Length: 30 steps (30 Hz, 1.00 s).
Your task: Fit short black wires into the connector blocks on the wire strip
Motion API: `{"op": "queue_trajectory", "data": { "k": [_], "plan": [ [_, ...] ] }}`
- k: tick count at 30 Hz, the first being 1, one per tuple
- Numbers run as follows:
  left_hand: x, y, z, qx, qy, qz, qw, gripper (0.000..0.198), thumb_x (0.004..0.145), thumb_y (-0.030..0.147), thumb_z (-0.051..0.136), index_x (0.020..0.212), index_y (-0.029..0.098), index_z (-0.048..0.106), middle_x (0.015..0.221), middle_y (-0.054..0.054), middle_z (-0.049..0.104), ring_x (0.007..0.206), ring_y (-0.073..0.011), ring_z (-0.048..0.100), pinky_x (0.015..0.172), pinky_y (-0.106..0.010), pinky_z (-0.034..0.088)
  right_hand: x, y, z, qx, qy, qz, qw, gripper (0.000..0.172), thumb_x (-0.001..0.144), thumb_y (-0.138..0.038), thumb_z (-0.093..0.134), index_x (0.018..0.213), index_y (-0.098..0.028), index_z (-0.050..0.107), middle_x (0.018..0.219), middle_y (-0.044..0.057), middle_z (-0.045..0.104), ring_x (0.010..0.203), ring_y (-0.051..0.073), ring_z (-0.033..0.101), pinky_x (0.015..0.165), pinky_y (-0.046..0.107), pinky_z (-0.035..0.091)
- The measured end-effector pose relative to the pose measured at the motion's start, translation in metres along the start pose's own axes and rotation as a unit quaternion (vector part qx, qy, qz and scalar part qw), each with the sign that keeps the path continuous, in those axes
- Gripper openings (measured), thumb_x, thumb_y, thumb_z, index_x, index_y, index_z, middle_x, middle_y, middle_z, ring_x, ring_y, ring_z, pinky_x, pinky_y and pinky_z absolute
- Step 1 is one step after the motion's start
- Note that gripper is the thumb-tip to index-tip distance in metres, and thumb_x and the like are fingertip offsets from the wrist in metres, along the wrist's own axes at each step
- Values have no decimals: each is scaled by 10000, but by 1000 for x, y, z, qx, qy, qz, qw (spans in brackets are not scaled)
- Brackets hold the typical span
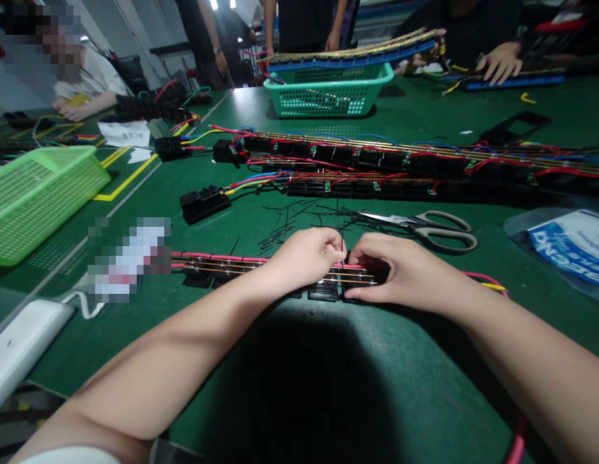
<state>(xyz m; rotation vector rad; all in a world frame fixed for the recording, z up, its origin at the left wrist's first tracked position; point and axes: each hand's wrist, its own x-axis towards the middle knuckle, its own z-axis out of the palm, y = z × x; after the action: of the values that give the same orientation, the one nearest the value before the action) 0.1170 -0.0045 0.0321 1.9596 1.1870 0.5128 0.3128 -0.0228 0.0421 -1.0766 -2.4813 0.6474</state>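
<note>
A long row of black socket modules [323,291], with copper rods and red wires along it, lies across the green table in front of me. My left hand [306,254] is closed in a pinch over the row's far side. A thin black cable tie [342,238] stands up at its fingertips. Close beside it, my right hand [400,267] grips the row, thumb on the near edge and fingers over the far edge. Another tie tail [235,246] sticks up from the row farther left. My left forearm hides part of the row.
Beyond my hands lie scattered black tie pieces [284,229] and scissors [425,227]. More wired socket rows [357,154] stretch behind them. A light green basket [48,193] stands left, a teal basket [328,96] at the back. A plastic bag [570,248] lies right. Other people are around the table.
</note>
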Motion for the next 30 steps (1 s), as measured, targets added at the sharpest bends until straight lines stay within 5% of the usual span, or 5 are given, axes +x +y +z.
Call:
{"op": "queue_trajectory", "data": {
  "k": [19, 30],
  "plan": [
    [3, -7, 3, -116, -2, -23, 993, 81, 790, 227, 600, 757, 155, 618, 654, 25, 635, 613, -92, 567, 595, -212, 394, -1, 1, 0, 2, -4, -6, 1000, 291, 708, -377, 775, 826, -183, 593, 789, 28, 599, 697, 167, 551, 610, 277, 411],
    [4, -10, 3, -89, -3, -22, 996, 128, 818, 277, 562, 824, 166, 624, 696, 19, 659, 628, -101, 577, 589, -211, 409, 0, 1, 0, -2, 0, -13, 1000, 353, 704, -380, 783, 960, -189, 632, 805, 30, 588, 703, 166, 548, 605, 275, 432]
  ]
}}
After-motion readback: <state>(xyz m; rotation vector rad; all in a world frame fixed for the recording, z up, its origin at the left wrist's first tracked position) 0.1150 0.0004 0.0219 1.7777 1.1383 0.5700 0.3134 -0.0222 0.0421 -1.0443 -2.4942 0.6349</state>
